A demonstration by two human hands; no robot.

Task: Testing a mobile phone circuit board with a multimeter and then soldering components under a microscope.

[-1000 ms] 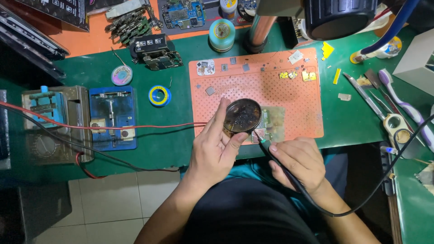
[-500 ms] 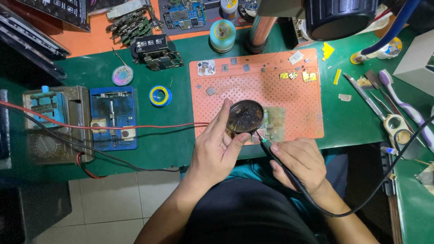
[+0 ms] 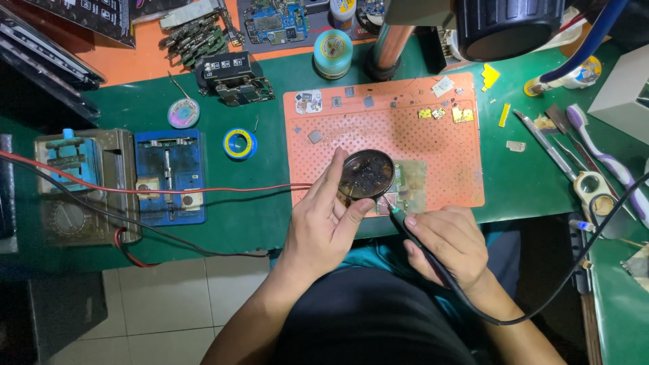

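Holding a round, dark tin of tip-cleaning wool (image 3: 366, 174) in the left hand (image 3: 323, 226), fingers (image 3: 332, 182) curled narrow around its near-left rim, thumb pressed against the near edge. Tin tilted slightly, lifted over the near edge of the orange perforated mat (image 3: 385, 135). Right hand (image 3: 449, 243) closed in a pen grip on a slim black soldering iron (image 3: 400, 217), fingers tight around the shaft, tip pointing up-left and ending just beside the tin's near-right rim; contact with the tin not resolvable. Black cable (image 3: 541, 307) looping from the iron to the right of the mat. Small greenish circuit board (image 3: 409, 186) lying on the mat, just right of the tin, partly hidden by it. Small metal shields and chips (image 3: 314, 136) scattered across the far part of the mat. Left of the mat, on the green tabletop (image 3: 263, 216): blue-and-yellow tape roll (image 3: 239, 143), blue board holder (image 3: 169, 176), then a multimeter (image 3: 78, 186) with red and black leads (image 3: 223, 190) running toward the mat. Beyond the mat: teal round jar (image 3: 332, 53). Right of the mat: tweezers and a toothbrush (image 3: 602, 159).
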